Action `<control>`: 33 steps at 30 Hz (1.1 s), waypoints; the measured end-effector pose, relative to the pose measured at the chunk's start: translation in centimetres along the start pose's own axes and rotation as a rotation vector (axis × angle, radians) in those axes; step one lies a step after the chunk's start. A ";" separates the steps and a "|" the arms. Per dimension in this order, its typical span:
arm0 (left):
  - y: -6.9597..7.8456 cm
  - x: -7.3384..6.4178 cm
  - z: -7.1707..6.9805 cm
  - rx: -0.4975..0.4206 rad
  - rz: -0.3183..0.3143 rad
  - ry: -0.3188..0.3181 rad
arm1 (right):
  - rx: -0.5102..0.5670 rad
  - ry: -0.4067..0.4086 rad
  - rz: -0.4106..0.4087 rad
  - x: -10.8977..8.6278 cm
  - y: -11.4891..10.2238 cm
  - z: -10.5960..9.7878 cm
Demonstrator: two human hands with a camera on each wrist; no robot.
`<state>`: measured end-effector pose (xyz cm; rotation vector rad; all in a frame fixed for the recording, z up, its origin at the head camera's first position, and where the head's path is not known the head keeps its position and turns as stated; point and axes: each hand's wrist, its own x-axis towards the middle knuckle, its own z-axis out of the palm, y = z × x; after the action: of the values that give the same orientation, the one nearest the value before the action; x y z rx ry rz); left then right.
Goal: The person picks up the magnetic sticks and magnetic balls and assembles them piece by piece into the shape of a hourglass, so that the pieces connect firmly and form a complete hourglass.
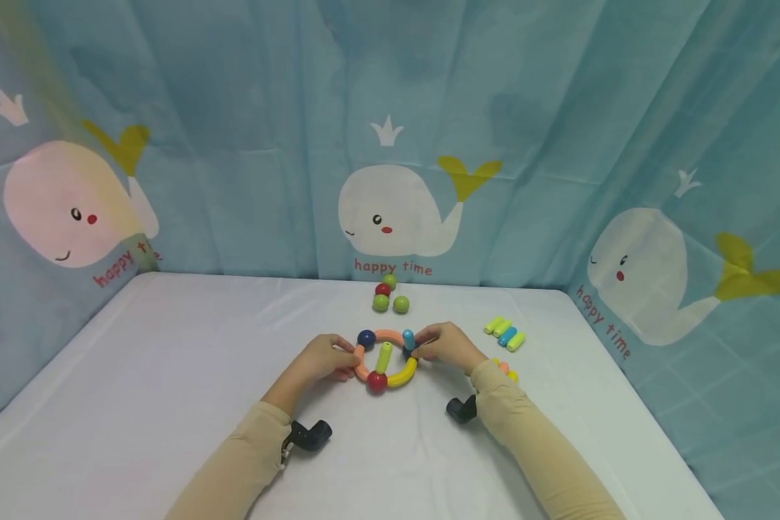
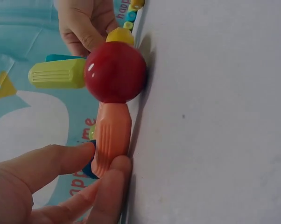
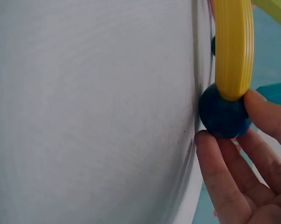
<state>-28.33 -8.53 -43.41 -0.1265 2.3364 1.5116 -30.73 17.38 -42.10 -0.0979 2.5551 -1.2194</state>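
A ring of curved rods and balls lies on the white table between my hands. Its red ball (image 1: 377,382) carries a light green rod (image 1: 383,357) standing up, and a blue rod (image 1: 409,339) stands on the dark blue ball at the right. My left hand (image 1: 327,358) pinches the left orange curved rod (image 2: 113,135) between thumb and fingers. With thumb and fingertips, my right hand (image 1: 448,345) grips the right dark blue ball (image 3: 224,112), where the yellow curved rod (image 3: 234,46) joins. Another dark blue ball (image 1: 367,339) sits at the ring's far left.
Beyond the ring are several green balls (image 1: 401,304) and a red ball (image 1: 382,289). To the right, short green rods and a blue rod (image 1: 508,336) lie in a row. Yellow and orange pieces (image 1: 512,375) are partly hidden behind the right forearm. A whale-print curtain (image 1: 266,180) hangs behind the table.
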 end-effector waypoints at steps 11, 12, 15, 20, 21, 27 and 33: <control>-0.3 0.4 -0.2 0.093 0.053 0.122 | -0.008 -0.118 0.035 -0.3 0.1 -0.9; -0.3 0.5 -0.2 0.086 0.054 0.120 | -0.007 -0.120 0.040 -0.3 0.0 -0.9; -0.3 0.5 -0.1 0.066 0.053 0.115 | 0.001 -0.117 0.045 -0.4 0.1 -0.8; -0.5 0.5 -0.1 0.085 0.035 0.115 | 0.047 -0.110 0.044 -0.6 0.7 -0.7; -0.5 0.4 -0.1 0.089 0.030 0.103 | 0.054 -0.110 0.042 -0.7 0.7 -0.7; -0.4 0.3 -0.2 0.124 0.045 0.053 | 0.085 -0.091 0.036 -1.1 1.0 -0.4; -0.6 0.7 -0.2 0.103 0.022 0.094 | 0.112 -0.073 0.033 -1.5 0.9 0.1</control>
<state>-28.87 -8.85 -44.16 -0.1493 2.4921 1.4211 -29.21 18.11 -42.46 -0.0733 2.4113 -1.3186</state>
